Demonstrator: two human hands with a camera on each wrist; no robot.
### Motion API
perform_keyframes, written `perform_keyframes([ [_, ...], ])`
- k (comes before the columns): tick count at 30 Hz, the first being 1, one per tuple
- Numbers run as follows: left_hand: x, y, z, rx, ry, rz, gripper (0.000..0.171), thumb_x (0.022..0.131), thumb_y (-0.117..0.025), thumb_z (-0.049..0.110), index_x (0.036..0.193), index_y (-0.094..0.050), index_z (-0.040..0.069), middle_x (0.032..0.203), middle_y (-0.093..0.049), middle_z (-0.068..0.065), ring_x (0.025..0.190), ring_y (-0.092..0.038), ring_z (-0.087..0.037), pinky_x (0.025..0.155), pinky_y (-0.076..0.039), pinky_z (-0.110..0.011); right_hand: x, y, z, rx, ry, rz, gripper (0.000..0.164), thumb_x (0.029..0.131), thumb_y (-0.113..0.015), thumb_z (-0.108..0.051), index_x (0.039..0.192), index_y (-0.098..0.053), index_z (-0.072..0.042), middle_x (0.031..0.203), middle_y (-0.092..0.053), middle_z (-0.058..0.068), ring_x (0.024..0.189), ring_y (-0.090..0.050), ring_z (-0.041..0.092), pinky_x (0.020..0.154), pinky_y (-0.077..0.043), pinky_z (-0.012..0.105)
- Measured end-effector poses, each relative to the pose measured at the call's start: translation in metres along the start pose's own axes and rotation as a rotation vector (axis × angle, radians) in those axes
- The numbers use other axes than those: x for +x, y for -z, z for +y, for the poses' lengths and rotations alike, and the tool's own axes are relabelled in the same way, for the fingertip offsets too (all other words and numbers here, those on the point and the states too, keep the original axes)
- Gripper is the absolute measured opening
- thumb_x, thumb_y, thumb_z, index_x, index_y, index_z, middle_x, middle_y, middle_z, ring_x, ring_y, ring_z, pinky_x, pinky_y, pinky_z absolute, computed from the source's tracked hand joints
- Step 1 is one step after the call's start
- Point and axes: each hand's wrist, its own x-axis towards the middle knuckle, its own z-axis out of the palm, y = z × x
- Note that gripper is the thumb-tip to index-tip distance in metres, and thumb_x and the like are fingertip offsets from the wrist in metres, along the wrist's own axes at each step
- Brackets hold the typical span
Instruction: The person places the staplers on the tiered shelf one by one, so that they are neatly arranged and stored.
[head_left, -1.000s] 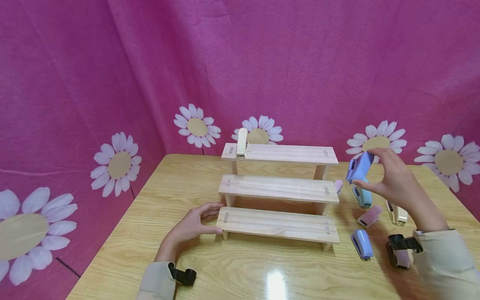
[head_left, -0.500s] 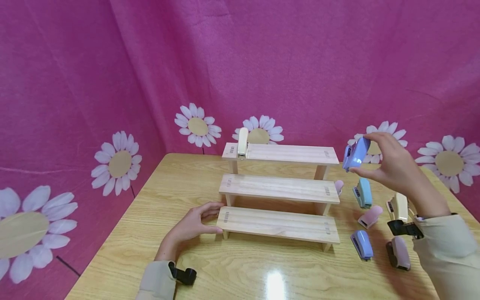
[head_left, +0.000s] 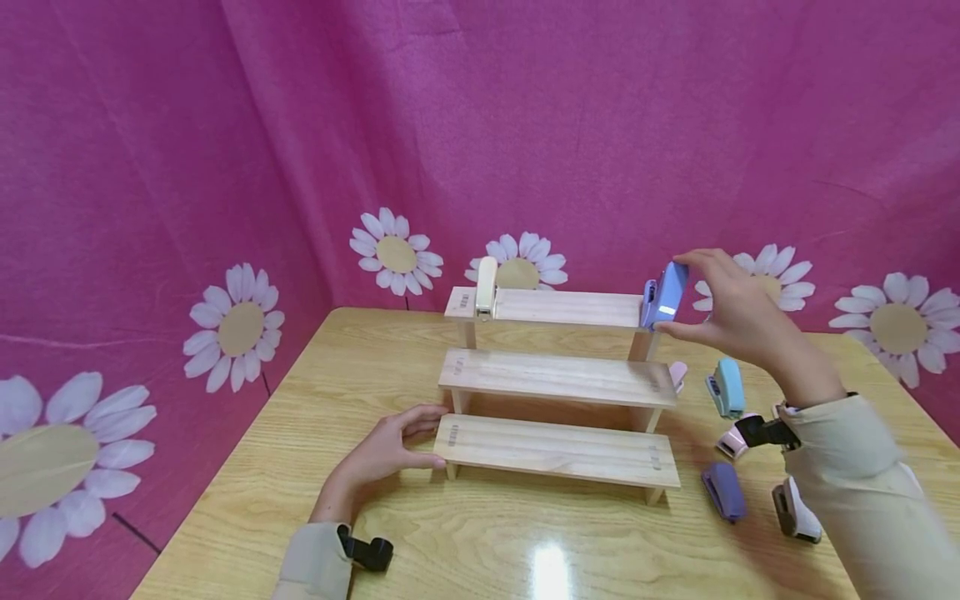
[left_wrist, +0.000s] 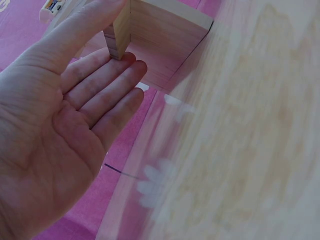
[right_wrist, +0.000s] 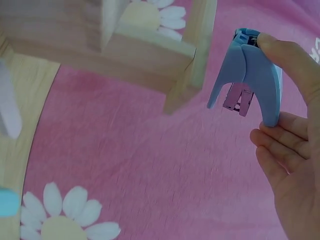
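The right hand (head_left: pixel 738 312) grasps a blue stapler (head_left: pixel 670 292), thumb at one end and fingertips at the other, the palm hollow behind it. The stapler is tilted at the right end of the rack's top step; whether it touches the wood, I cannot tell. Its shell is smooth and glossy — an arch with two flared legs and a pink inner part between them.

The rack (head_left: pixel 555 446) has three flat, pale planks with straight grain and square edges, raised like stairs on plain wooden legs. The left hand (head_left: pixel 386 446) holds the left end of its bottom step, thumb at the front corner, the other fingers lightly bent toward the back one.

On the rack's top step, at the left, a slim, rounded cream stapler (head_left: pixel 486 287) stands lengthwise. On the counter (head_left: pixel 322 375), right of the rack, lie a round-backed teal stapler (head_left: pixel 728 387), a dull purple stapler (head_left: pixel 724 490) nearer the person and a pale stapler (head_left: pixel 795 510) beyond that. The counter is yellowish with wavy wood grain and a shiny spot in front of the rack. Behind the rack hangs soft magenta cloth (head_left: pixel 570 125) — lightly creased, printed with white-petalled daisies.
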Motion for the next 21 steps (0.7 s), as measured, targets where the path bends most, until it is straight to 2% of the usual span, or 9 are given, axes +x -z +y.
perform_keyframes([
  [2,0.0,0.0,0.0,0.001,-0.004,0.0,0.074,0.075,-0.078,0.027,0.138,-0.044,0.008,0.14,-0.048,-0.008,0.129,-0.046,-0.026,0.108,-0.038,-0.043,0.005,-0.003,-0.003,0.017,0.022,0.0,0.086,0.053,-0.091,-0.018,0.123,-0.048,0.006,0.113,-0.053,0.017,0.097,-0.05,0.025,0.076,-0.047,0.039],
  [5,-0.001,0.001,0.0,0.006,-0.009,0.002,0.074,0.075,-0.078,0.026,0.138,-0.044,0.009,0.14,-0.048,-0.008,0.129,-0.047,-0.026,0.108,-0.039,-0.042,0.012,-0.009,-0.008,0.048,0.035,-0.003,0.083,0.056,-0.09,-0.018,0.124,-0.048,0.005,0.113,-0.054,0.017,0.1,-0.051,0.026,0.08,-0.048,0.041],
  [9,-0.001,0.001,-0.001,0.014,-0.016,0.005,0.073,0.075,-0.078,0.027,0.137,-0.045,0.009,0.14,-0.049,-0.008,0.129,-0.047,-0.026,0.107,-0.039,-0.041,0.02,-0.016,-0.014,0.092,0.027,-0.023,0.08,0.06,-0.088,-0.019,0.125,-0.047,0.004,0.116,-0.053,0.017,0.102,-0.051,0.028,0.084,-0.049,0.049],
  [21,-0.001,0.0,-0.001,0.008,-0.012,0.004,0.072,0.075,-0.078,0.027,0.137,-0.046,0.011,0.139,-0.049,-0.007,0.128,-0.047,-0.025,0.107,-0.04,-0.041,0.046,-0.034,-0.034,0.131,0.014,-0.095,0.079,0.063,-0.087,-0.024,0.125,-0.046,0.003,0.119,-0.051,0.017,0.107,-0.051,0.03,0.092,-0.049,0.05],
])
